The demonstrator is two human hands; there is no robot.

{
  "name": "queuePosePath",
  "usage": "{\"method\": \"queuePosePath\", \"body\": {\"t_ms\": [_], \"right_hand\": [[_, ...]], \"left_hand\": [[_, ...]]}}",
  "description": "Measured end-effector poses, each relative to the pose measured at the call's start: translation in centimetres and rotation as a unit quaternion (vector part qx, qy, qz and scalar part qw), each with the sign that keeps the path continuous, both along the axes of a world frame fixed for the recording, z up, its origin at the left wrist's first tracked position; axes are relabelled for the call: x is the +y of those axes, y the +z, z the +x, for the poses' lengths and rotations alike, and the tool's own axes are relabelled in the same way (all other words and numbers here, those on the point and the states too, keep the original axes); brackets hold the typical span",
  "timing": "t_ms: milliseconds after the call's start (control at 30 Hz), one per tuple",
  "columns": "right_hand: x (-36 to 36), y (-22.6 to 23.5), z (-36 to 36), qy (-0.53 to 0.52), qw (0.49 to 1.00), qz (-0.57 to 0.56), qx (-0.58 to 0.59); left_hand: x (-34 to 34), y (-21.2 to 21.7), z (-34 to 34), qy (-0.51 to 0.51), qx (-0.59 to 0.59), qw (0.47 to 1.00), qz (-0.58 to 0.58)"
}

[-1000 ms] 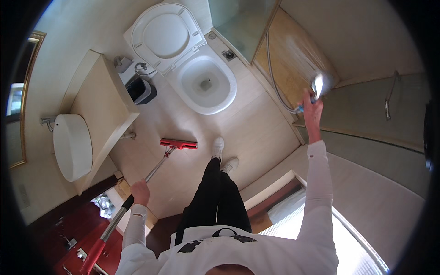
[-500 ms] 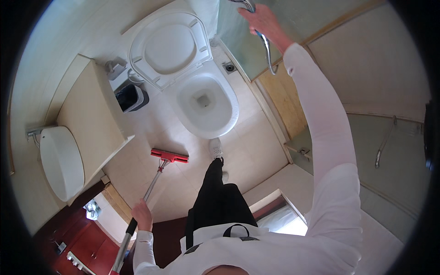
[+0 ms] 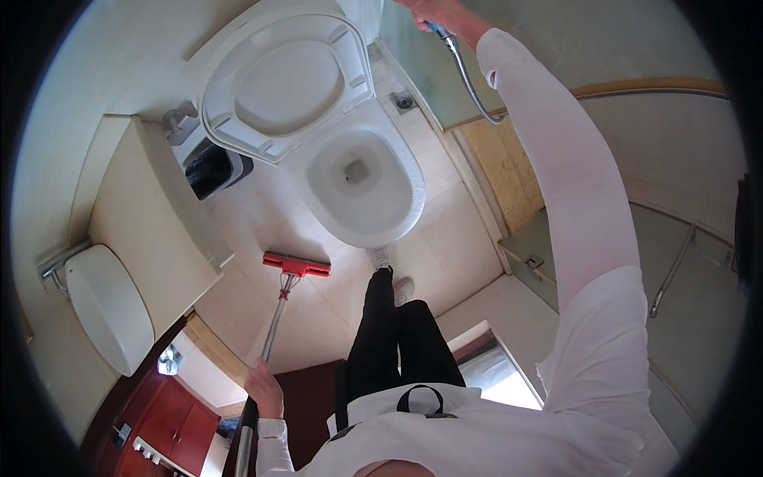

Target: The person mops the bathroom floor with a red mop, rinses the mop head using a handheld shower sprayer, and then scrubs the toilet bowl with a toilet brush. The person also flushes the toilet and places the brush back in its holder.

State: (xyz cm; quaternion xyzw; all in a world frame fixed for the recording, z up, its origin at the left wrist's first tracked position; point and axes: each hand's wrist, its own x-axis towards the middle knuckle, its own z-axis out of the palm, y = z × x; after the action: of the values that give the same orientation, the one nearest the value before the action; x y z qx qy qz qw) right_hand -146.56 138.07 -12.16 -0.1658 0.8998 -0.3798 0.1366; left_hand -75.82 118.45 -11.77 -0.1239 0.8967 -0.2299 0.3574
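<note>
My left hand (image 3: 264,388) is wrapped round the long metal handle of a sponge mop (image 3: 296,265). Its red head rests on the tiles in front of the toilet, to the left. At the upper edge my right hand (image 3: 447,16) is closed round a hand shower, mostly cut off by the picture's edge. A chrome shower hose (image 3: 467,78) hangs from below that hand in a curve along the glass. Between my hands stands the white toilet (image 3: 413,211), its lid and seat raised, with a little water in the bowl.
Left of the toilet are a small black bin (image 3: 211,171), a toilet-paper holder (image 3: 180,126) and a pale cabinet (image 3: 151,207). A floor drain (image 3: 404,102) lies right of the toilet. Glass panels (image 3: 572,48) border the right side. My shoes are close to the toilet's front.
My right hand has gone up and left with the hand shower, drawing the hose along. My left hand is slightly farther right and lower on the picture; the mop head has barely moved.
</note>
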Motion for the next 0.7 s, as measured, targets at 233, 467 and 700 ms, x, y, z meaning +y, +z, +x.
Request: {"method": "queuePosePath", "body": {"t_ms": [233,467,700], "right_hand": [[-0.8,0.0,0.2,0.015,0.997,-0.033,-0.062],[-0.9,-0.1,0.3,0.029,0.995,-0.038,-0.084],[-0.7,0.1,0.0,0.005,0.996,-0.032,-0.087]], "left_hand": [[-1.1,-1.3,0.1,0.070,0.027,0.996,0.039],[-0.7,-1.1,-0.4,0.116,0.017,0.990,0.073],[-0.6,0.0,-2.4,0.178,-0.034,0.979,0.097]]}}
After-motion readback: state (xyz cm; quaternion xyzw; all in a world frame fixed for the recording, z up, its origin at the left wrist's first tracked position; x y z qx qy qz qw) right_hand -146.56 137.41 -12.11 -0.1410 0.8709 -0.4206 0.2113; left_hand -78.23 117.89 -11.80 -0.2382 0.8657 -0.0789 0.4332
